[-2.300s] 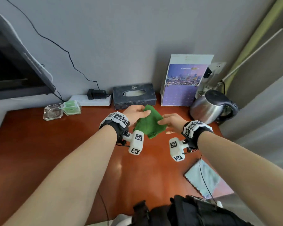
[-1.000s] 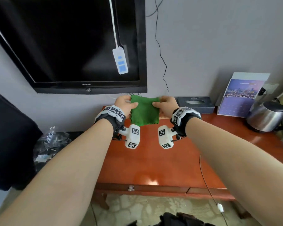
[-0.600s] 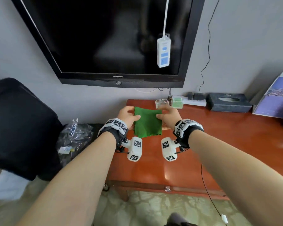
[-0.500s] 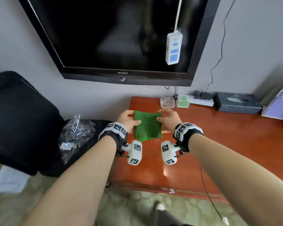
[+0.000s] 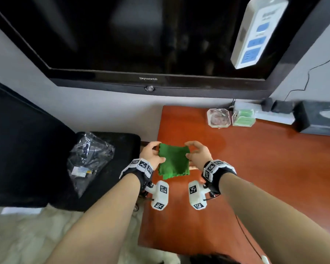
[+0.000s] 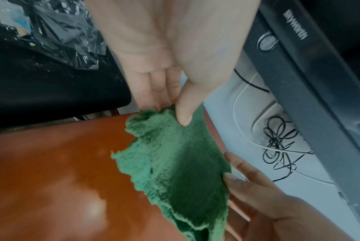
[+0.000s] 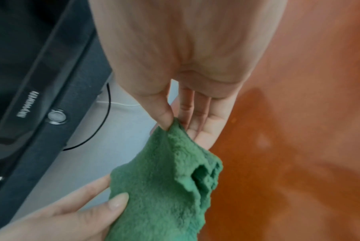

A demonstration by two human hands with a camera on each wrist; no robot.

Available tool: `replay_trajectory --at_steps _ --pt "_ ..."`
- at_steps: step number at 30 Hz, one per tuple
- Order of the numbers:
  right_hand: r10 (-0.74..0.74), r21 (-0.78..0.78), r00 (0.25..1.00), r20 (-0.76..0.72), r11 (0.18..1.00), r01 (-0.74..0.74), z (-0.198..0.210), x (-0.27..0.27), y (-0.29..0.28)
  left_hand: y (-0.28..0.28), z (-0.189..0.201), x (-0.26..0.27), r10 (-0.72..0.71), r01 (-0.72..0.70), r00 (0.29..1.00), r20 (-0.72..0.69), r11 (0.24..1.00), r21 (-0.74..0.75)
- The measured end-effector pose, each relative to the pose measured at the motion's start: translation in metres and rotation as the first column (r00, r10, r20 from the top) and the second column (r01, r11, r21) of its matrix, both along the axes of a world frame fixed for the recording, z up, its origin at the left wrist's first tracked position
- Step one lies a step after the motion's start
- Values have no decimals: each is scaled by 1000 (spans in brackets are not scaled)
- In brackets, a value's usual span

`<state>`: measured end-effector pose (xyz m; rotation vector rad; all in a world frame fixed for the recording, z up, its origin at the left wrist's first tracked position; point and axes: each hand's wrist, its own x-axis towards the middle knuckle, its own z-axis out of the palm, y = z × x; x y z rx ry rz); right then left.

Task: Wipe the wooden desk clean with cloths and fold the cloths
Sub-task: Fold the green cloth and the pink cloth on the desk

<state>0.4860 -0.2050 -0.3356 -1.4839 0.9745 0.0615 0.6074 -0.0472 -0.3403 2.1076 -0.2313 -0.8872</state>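
Glossy wooden desk (image 5: 255,168) under fuzzy folded green cloth (image 5: 174,163), pinched by left hand (image 5: 151,156) and right hand (image 5: 198,155).

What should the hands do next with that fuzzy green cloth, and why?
Probably lower it flat onto the reddish wooden desk. The left hand and right hand each pinch a top corner of the folded green cloth, so it hangs in the air over the desk's left end. It already looks folded in layers, so setting it down seems the natural next step.
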Motion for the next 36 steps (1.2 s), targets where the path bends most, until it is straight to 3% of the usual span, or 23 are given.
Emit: replay_trajectory --at_steps 11,15,17,19,22,24,26,29,36 --pt "37 2 992 -116 999 -37 -48 42 -26 -42 -51 45 -224 161 949 223 949 270" --pt "125 -200 974 -190 966 -163 -58 41 -22 -37 -55 40 -301 204 917 261 918 340" --pt "190 -368 946 -264 887 -281 -57 39 -22 -32 -54 37 -365 237 884 294 889 392" --pt "265 -485 910 -318 779 -397 -54 37 -20 -27 -52 32 -478 299 799 365 842 448" --pt "452 -554 772 -447 538 -635 -49 29 -12 -20 -54 16 -685 449 570 454 722 527" --pt "557 -557 651 -516 359 -749 -49 24 -3 -17 -58 6 -805 545 414 424 593 593" --pt "597 -537 572 -562 261 -802 -54 20 5 -12 -65 1 -885 593 312 346 466 656" --pt "586 -496 513 -627 208 -843 -63 16 13 -4 -71 -4 -918 595 293 268 394 700" --pt "593 -468 487 -641 201 -860 -71 20 12 0 -75 -3 -908 568 326 263 411 713"
